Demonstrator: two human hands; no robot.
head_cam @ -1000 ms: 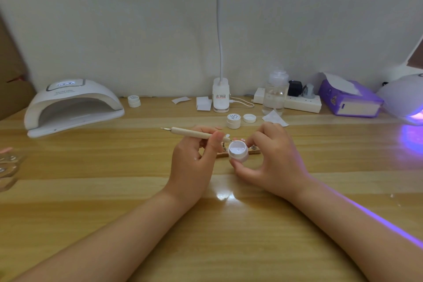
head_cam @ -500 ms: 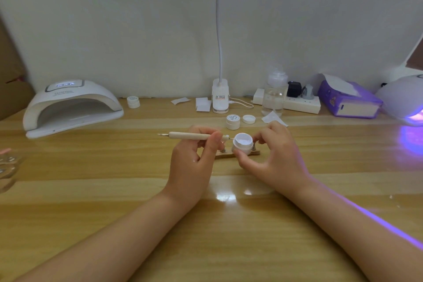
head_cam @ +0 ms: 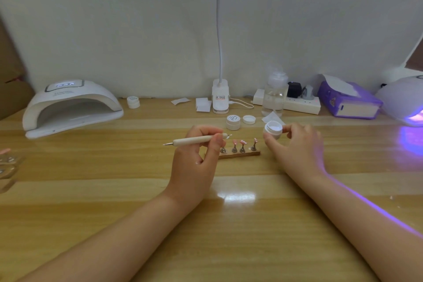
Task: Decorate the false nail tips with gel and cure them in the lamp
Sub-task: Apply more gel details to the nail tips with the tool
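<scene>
Two bare hands are being held over the middle of a wooden table (head_cam: 91, 190), each closed on something. A dotting pen (head_cam: 194, 139) is being gripped by the left hand (head_cam: 196, 158), fingers curled round its shaft, the shaft lying nearly level and its far point aimed toward the left edge. A small open gel pot (head_cam: 273, 129) is being pinched between the thumb and fingers of the right hand (head_cam: 295, 146), raised off the table and tilted so its white inside is being shown.

Between the hands, a wooden strip (head_cam: 240, 155) is being used to carry the nail tips (head_cam: 242, 143), pink and standing on small stands; its left end is being hidden by the left hand. Just behind it, a closed jar (head_cam: 233, 122) and a loose lid (head_cam: 248, 119) are being kept side by side.

A white curing lamp (head_cam: 71, 107) is being kept near the back left corner, its mouth open toward the person. A second lamp (head_cam: 405, 101), glowing violet, is being cut off by the right edge. Along the back edge, a desk light's base (head_cam: 220, 99), a clear bottle (head_cam: 274, 96), a power strip (head_cam: 297, 104) and a purple tissue pack (head_cam: 350, 103) are being lined up.
</scene>
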